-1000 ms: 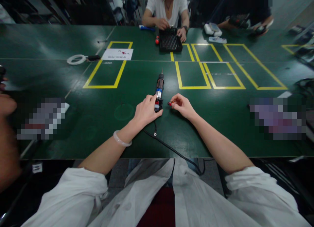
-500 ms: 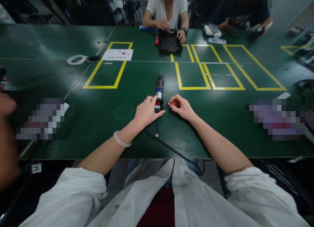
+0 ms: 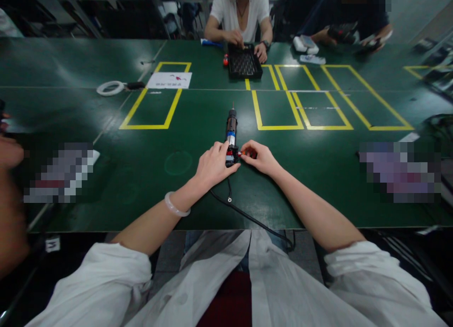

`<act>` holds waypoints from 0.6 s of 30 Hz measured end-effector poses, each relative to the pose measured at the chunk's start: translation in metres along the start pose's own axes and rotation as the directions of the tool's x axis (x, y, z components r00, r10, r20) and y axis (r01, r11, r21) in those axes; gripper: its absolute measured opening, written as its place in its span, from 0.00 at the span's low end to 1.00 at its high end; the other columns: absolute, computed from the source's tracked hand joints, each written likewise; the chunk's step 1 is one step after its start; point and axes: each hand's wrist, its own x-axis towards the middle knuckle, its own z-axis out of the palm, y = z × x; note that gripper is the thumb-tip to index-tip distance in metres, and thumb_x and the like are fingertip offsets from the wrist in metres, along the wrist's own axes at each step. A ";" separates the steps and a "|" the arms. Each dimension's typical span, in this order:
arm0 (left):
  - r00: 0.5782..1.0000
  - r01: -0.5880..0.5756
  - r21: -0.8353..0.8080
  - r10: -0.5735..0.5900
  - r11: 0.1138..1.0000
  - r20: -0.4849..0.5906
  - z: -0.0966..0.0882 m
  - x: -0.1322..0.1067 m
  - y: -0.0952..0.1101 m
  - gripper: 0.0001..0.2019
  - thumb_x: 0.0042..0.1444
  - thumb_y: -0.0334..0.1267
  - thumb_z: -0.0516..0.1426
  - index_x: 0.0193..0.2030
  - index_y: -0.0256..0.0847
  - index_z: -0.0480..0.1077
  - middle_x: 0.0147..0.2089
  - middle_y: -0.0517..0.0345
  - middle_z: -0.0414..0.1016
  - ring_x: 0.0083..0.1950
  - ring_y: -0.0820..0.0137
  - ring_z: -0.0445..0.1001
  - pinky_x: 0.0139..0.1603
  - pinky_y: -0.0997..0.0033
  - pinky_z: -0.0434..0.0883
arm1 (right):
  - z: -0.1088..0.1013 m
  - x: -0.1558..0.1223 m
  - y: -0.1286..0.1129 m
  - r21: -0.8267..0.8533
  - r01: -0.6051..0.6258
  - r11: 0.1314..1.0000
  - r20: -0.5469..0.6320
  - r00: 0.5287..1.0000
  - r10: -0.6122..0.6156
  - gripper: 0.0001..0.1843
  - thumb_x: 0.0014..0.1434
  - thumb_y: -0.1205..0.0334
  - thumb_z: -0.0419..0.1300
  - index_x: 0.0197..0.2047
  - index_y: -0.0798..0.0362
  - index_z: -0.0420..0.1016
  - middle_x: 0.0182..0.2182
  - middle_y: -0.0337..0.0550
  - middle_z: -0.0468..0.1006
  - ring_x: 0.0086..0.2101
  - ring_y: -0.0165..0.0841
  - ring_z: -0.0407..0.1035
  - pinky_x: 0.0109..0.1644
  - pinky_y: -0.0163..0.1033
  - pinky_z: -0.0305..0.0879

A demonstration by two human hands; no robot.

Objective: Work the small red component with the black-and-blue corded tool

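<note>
A slim electric screwdriver (image 3: 231, 125), its inner motor parts exposed, lies on the green table with its bit pointing away from me. My left hand (image 3: 214, 165) grips its near end from the left, thumb below and fingers along the side. Between the thumb and fingertips of my right hand (image 3: 262, 157) is a small red and orange part (image 3: 252, 152). That part reaches up to the right side of the tool's near end; whether it touches is too small to tell. A black cable (image 3: 247, 214) and a short lead with a ring terminal (image 3: 230, 199) trail toward me.
Across the table a person works over a black tray (image 3: 245, 65); another person sits to their right. Yellow tape outlines mark the green tabletop (image 3: 198, 114). A white printed sheet (image 3: 166, 80) and coiled white cable (image 3: 110, 88) lie left. Another person's arm is at far left.
My right hand has brought the small red part left and slightly down, against or close beside the tool. The tool and my left hand have shifted slightly right and toward me.
</note>
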 end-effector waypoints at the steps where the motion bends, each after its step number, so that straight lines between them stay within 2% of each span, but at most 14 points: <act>1: 1.000 -0.001 -0.002 0.001 1.000 0.002 0.000 0.000 0.001 0.35 0.60 0.56 0.57 0.68 0.39 0.57 0.57 0.44 0.67 0.54 0.56 0.73 0.50 0.62 0.70 | 0.001 0.000 0.000 -0.018 0.008 1.000 0.008 1.000 -0.008 0.06 0.58 0.62 0.62 0.39 0.52 0.71 0.32 0.39 0.73 0.29 0.30 0.65 0.35 0.37 0.61; 6: 1.000 -0.006 0.003 0.006 1.000 0.007 0.000 -0.001 0.002 0.35 0.60 0.55 0.57 0.68 0.39 0.57 0.57 0.43 0.67 0.53 0.55 0.73 0.50 0.61 0.69 | 0.002 0.001 0.001 -0.077 0.055 0.996 0.019 0.998 -0.053 0.05 0.60 0.62 0.61 0.41 0.52 0.73 0.36 0.42 0.75 0.34 0.33 0.67 0.40 0.39 0.63; 10: 1.000 -0.005 0.000 0.005 1.000 0.004 -0.001 -0.001 0.002 0.35 0.60 0.56 0.57 0.69 0.39 0.57 0.57 0.43 0.67 0.53 0.55 0.73 0.50 0.60 0.69 | 0.000 0.002 0.001 -0.054 0.070 0.996 0.042 0.997 -0.068 0.05 0.62 0.61 0.61 0.41 0.52 0.76 0.36 0.42 0.75 0.34 0.34 0.68 0.42 0.40 0.65; 14: 1.000 -0.011 -0.025 0.011 1.000 -0.015 0.001 -0.003 0.002 0.36 0.60 0.54 0.57 0.70 0.41 0.55 0.60 0.43 0.66 0.57 0.54 0.69 0.53 0.59 0.69 | -0.001 0.001 0.000 -0.086 0.073 0.994 0.028 0.997 -0.071 0.07 0.63 0.61 0.61 0.42 0.50 0.79 0.40 0.45 0.74 0.35 0.33 0.69 0.42 0.40 0.66; 18: 0.999 -0.005 -0.028 0.004 1.000 -0.041 0.003 -0.005 0.001 0.36 0.59 0.50 0.58 0.72 0.42 0.53 0.62 0.43 0.63 0.60 0.53 0.67 0.54 0.58 0.71 | 0.003 0.000 -0.005 -0.126 0.085 0.988 0.035 0.996 -0.081 0.08 0.63 0.63 0.59 0.42 0.52 0.80 0.38 0.45 0.76 0.36 0.35 0.70 0.43 0.41 0.67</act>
